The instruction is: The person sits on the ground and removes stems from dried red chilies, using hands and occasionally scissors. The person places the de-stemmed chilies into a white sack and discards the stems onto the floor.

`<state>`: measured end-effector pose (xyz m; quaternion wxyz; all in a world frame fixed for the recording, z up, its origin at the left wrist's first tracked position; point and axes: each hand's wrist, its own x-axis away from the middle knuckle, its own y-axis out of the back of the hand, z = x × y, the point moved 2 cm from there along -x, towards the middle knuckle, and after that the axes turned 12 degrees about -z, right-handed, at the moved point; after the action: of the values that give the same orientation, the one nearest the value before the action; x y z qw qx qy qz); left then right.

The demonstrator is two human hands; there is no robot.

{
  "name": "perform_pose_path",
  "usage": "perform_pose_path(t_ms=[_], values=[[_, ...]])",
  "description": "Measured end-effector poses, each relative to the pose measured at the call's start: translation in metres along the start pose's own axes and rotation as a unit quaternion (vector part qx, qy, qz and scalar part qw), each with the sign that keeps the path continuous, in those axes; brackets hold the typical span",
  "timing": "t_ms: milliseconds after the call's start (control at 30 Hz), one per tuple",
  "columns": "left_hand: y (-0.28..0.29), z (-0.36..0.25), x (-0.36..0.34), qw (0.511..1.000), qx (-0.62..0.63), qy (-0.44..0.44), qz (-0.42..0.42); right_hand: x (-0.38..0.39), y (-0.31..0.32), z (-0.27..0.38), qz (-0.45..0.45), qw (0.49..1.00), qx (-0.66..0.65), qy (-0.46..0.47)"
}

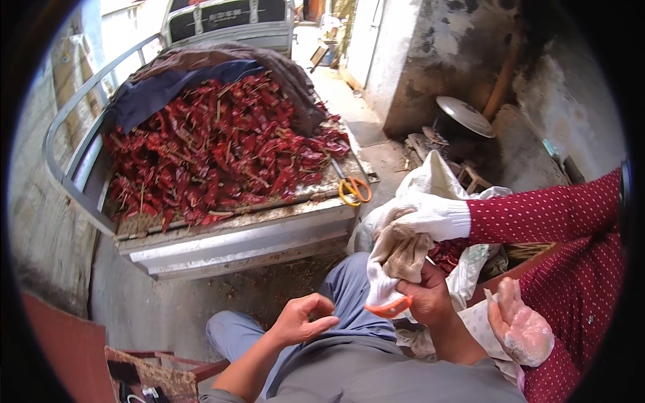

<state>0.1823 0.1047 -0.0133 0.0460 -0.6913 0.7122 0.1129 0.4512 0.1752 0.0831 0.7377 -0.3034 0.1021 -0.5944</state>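
Observation:
My right hand point(428, 295) is closed on a soiled white knit work glove point(398, 258) with an orange-edged cuff, which hangs cuff down. Also at this glove is a co-worker's hand point(410, 215) in a white glove; where their fingers end is hard to make out. My left hand point(302, 320) is empty above my left thigh, its fingers loosely curled and the thumb apart. To the right, the co-worker's other hand point(521, 326) is turned palm up, with a whitish, shiny film over the palm.
A flatbed truck point(242, 232) carries a heap of dried red chillies point(215, 148), partly under a dark cloth point(168, 91). Scissors point(353, 187) with orange and yellow handles lie at its corner. A white sack point(433, 176) with chillies stands right; a lidded pot point(465, 115) is behind.

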Motion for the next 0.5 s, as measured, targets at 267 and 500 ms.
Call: perform_pose_path(t_ms=[267, 500], values=[[-0.011, -0.005, 0.026, 0.945, 0.293, 0.052, -0.131, -0.02, -0.04, -0.076, 0.118, 0.963, 0.222, 0.093], [0.008, 0.005, 0.034, 0.92, 0.297, 0.097, -0.236, -0.037, -0.035, -0.101, 0.054, 0.94, 0.335, 0.021]])
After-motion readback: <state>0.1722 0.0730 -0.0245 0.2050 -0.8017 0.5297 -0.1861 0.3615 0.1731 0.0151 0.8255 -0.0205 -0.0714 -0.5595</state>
